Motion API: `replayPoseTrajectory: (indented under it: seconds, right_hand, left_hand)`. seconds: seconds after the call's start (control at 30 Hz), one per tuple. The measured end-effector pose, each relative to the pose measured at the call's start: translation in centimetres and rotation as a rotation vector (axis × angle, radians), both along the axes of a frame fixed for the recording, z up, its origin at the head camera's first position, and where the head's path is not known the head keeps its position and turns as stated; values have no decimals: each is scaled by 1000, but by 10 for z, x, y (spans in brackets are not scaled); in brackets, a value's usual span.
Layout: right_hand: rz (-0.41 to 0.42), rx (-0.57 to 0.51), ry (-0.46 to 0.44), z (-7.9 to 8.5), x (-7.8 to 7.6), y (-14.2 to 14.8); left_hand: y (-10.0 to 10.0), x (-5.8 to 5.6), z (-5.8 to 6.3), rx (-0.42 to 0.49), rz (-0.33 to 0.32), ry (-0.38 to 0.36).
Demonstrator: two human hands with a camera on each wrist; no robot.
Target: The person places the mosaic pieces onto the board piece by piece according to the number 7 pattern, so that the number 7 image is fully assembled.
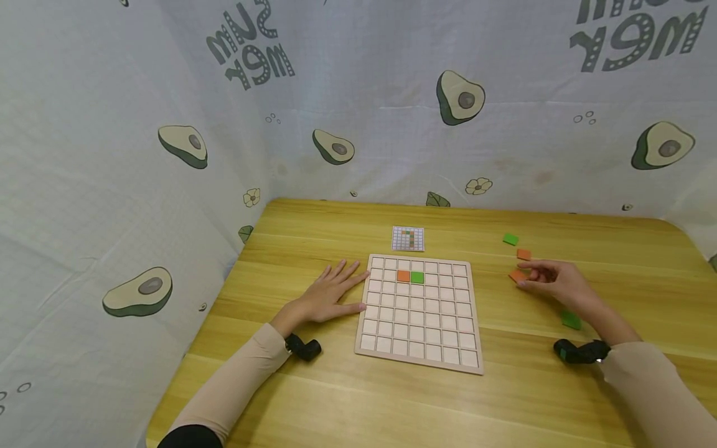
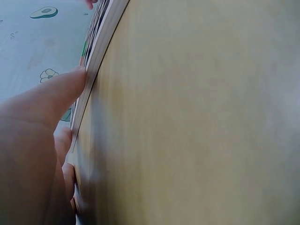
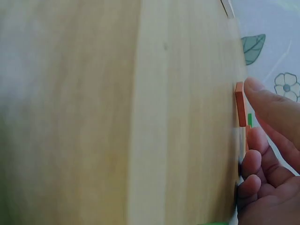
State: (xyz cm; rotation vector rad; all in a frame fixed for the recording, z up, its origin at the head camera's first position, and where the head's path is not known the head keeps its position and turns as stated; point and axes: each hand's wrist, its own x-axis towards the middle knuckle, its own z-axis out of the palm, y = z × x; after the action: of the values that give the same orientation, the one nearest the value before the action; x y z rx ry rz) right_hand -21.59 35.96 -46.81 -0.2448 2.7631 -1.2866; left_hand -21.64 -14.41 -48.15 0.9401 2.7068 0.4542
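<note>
My left hand (image 1: 327,295) lies with fingers spread at the left edge of a pale wooden grid board (image 1: 416,363). In the left wrist view its thumb (image 2: 70,86) touches the board's side. One orange tile (image 1: 403,275) and one green tile (image 1: 417,277) sit side by side in a row near the board's top. Off to the right, my right hand (image 1: 554,280) has its thumb and forefinger at opposite sides of another orange tile (image 1: 517,275), pinching it close over the table. In the right wrist view this orange tile (image 3: 241,105) shows beside the thumb tip, other fingers curled.
Beyond the right hand lie a green tile (image 1: 510,239) and an orange tile (image 1: 523,254). Another green tile (image 1: 571,320) lies beneath the right wrist. A small printed pattern card (image 1: 407,238) rests behind the board. A white avocado-print cloth (image 1: 386,124) hangs behind the wooden table (image 1: 336,398).
</note>
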Motion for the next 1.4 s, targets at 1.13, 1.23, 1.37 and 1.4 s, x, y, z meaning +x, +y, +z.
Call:
replayPoseTrajectory:
  seconds: [1.13, 1.23, 1.37, 1.4]
  right_hand:
    - [50, 56, -18, 0, -6, 1]
    - [52, 59, -5, -1, -6, 1]
    - [58, 60, -6, -1, -6, 1]
    - [61, 59, -9, -2, -5, 1]
  left_hand:
    - [1, 1, 0, -3, 3, -3]
    - [1, 1, 0, 1, 4, -3]
    - [0, 1, 0, 4, 4, -3]
    - [0, 1, 0, 3, 4, -4]
